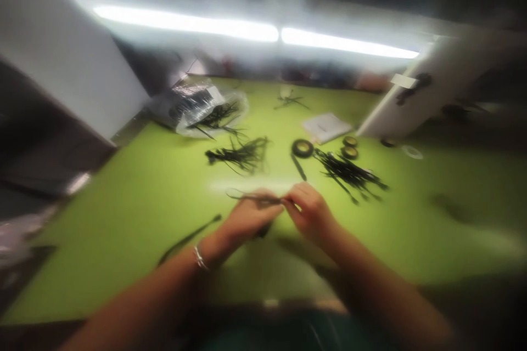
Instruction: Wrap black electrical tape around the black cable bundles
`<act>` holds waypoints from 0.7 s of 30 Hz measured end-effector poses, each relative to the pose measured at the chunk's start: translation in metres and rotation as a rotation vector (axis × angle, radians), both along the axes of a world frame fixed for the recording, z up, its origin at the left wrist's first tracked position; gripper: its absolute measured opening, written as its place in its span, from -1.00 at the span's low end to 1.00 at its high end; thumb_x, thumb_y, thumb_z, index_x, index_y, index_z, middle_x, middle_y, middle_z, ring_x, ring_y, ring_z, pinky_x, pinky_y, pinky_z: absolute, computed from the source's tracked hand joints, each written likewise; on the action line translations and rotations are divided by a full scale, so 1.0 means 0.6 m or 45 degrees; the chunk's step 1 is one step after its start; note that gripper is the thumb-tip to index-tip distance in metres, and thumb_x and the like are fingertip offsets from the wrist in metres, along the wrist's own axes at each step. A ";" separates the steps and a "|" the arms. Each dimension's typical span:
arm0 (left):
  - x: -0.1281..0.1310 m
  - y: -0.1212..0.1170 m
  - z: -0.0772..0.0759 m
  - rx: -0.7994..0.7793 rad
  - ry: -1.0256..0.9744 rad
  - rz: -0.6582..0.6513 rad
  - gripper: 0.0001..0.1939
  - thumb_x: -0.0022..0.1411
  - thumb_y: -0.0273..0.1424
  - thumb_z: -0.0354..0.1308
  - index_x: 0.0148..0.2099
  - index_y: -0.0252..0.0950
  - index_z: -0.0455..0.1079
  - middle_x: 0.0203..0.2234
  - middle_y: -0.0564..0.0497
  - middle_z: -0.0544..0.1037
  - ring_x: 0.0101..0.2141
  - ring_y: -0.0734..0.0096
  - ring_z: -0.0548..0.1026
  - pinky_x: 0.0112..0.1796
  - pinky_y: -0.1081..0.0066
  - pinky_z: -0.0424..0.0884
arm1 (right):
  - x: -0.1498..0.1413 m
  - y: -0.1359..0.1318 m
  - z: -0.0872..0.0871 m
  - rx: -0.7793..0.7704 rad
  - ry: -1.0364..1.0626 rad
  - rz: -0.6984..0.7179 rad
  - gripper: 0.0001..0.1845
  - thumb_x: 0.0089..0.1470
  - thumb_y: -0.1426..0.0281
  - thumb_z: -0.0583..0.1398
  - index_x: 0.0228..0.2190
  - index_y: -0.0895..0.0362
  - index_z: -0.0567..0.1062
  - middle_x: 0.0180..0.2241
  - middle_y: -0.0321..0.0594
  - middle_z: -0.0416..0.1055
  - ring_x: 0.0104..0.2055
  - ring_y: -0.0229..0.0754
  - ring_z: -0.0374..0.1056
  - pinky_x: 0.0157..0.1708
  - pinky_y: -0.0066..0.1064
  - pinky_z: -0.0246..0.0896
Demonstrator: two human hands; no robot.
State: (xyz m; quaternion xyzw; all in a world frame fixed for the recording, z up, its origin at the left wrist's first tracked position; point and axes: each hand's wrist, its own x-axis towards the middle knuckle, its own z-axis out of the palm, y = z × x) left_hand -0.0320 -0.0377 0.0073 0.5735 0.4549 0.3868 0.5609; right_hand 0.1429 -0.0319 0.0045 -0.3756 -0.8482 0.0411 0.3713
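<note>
Both my hands meet over the green tabletop, with a thin black cable (265, 199) between them. My left hand (250, 215) is closed around it, and a thin loop of the cable sticks out to the left. The fingertips of my right hand (309, 209) pinch the cable's right part close to the left thumb. Blur hides the cable's end. Beyond my right hand lies a roll of black tape (302, 148) with a strip pulled out toward me. A single black cable (193, 238) rests beside my left forearm.
Bunches of black cables lie at the middle (241, 154) and right (349, 171). Two small tape rolls (349, 152) sit near a white pad (326, 128). A clear plastic bag (197, 107) holds more cables at the back left. White panels (405, 96) stand on both sides; tube lights hang above.
</note>
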 end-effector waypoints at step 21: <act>-0.010 -0.002 -0.004 -0.218 -0.105 0.099 -0.71 0.08 -0.21 0.23 -0.51 -0.34 0.45 -0.62 0.05 0.37 -0.57 0.49 0.24 -0.51 0.45 0.14 | -0.001 0.000 -0.007 0.140 -0.116 0.031 -0.83 0.15 0.52 0.09 -0.48 0.13 0.36 -0.51 -0.25 0.23 -0.39 -0.18 0.12 -0.37 -0.35 0.14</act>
